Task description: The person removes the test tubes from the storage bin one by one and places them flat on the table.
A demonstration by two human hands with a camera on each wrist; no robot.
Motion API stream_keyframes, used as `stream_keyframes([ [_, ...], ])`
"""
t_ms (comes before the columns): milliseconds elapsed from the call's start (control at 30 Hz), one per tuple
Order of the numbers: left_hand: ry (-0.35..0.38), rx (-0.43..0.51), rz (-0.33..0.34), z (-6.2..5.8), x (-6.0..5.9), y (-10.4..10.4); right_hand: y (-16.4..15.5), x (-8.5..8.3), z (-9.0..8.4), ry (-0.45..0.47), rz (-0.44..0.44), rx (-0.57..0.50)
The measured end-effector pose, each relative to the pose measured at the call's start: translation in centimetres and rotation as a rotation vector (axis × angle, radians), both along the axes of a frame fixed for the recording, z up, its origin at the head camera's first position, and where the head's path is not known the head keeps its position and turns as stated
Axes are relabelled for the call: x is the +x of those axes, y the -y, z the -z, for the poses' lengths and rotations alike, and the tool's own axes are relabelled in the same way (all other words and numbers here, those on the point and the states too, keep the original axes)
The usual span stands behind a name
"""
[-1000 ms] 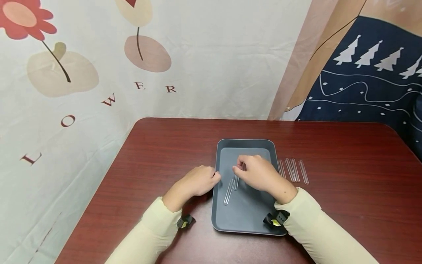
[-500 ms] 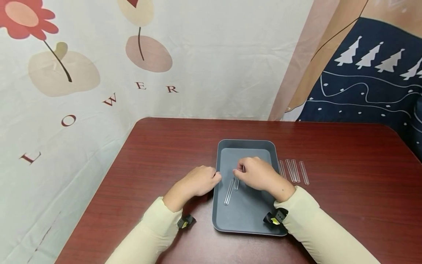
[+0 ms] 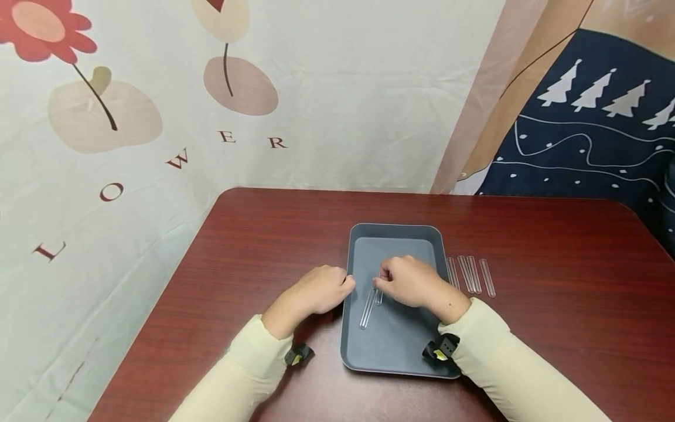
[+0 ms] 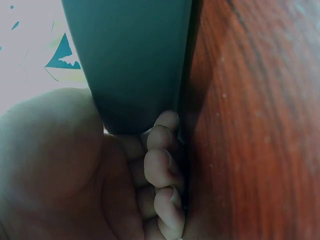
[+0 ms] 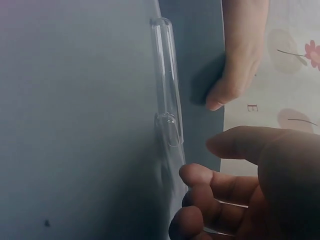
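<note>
In the head view, a grey tray point(image 3: 401, 346) stands on the red-brown bench point(image 3: 554, 316). Inside it, left of its middle, lie two clear tubes: a left tube point(image 3: 367, 309) slanting toward the near side, and a second tube point(image 3: 379, 298) just to its right, partly hidden by the right hand point(image 3: 413, 281). More tubes point(image 3: 469, 274) lie in a row on the bench, beyond the tray's right rim. The left hand point(image 3: 316, 290) is at the left rim.

The left wrist view shows that hand's fingers point(image 4: 161, 167) curled in against the tray's outer wall, low by the bench; together with the thumb over the rim, they seem to grasp the tray. A tug there could shift it and set the tubes rolling.

In the right wrist view, the right hand's thumb point(image 5: 235, 142) stands apart from its loosely bent fingers, which look released, with the second tube just beside them; whether they touch it I cannot tell. A brush from these fingertips could roll it against its neighbour, and smooth, round walls would make either slip easily.
</note>
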State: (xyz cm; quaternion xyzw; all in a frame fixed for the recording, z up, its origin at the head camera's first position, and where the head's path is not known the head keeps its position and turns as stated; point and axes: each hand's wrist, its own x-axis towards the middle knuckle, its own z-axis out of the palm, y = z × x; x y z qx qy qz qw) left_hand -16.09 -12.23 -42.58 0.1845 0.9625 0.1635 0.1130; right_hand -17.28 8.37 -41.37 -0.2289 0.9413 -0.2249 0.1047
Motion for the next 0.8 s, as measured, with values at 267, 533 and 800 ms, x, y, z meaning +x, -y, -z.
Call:
stream_keyframes([
  [267, -0.003, -0.003, -0.003, -0.01, 0.03, -0.04, 0.0, 0.14, 0.13, 0.016, -0.009, 0.009],
  [533, 0.001, -0.002, -0.007, 0.05, 0.05, -0.02, -0.02, 0.21, 0.08, 0.043, -0.004, 0.031],
  [800, 0.006, 0.002, -0.012, 0.07, 0.08, -0.05, 0.0, 0.31, 0.29, 0.034, -0.01, 0.048],
])
